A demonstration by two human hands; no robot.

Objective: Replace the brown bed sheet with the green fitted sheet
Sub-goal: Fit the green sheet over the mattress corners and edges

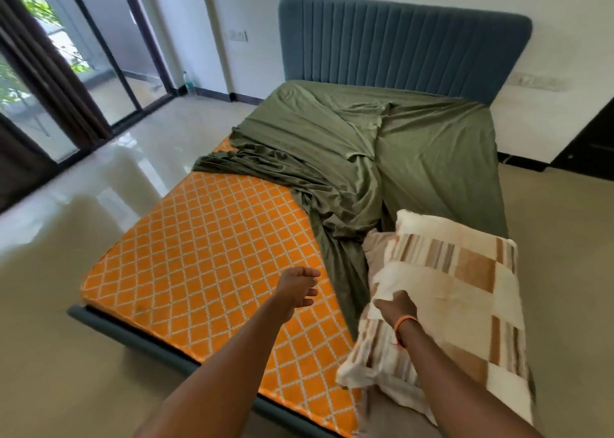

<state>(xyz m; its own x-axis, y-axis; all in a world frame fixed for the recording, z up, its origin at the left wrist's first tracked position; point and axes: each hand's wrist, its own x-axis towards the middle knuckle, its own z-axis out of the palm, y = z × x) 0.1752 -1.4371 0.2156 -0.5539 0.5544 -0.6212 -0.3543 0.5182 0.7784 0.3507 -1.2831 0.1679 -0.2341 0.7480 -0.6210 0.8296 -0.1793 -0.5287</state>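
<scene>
From the head view, the right hand [395, 308] grips a brown-and-cream patchwork pillow [445, 304] by its near edge; the left hand [299, 288] hangs released, fingers relaxed, over the orange diamond-quilted mattress [206, 258]. Beyond both hands, the olive green fitted sheet [365, 145] lies bunched. Likely risk: the pillow pins its loose edge, so a pull snags.

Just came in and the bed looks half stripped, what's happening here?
A person is changing the sheet. The green sheet covers the head end by the headboard and lies bunched toward the middle, leaving much of the orange mattress bare. The right hand grips a striped pillow at the bed's foot corner, while the left hand hovers open over the mattress, holding nothing. No brown sheet shows on the mattress.
</scene>
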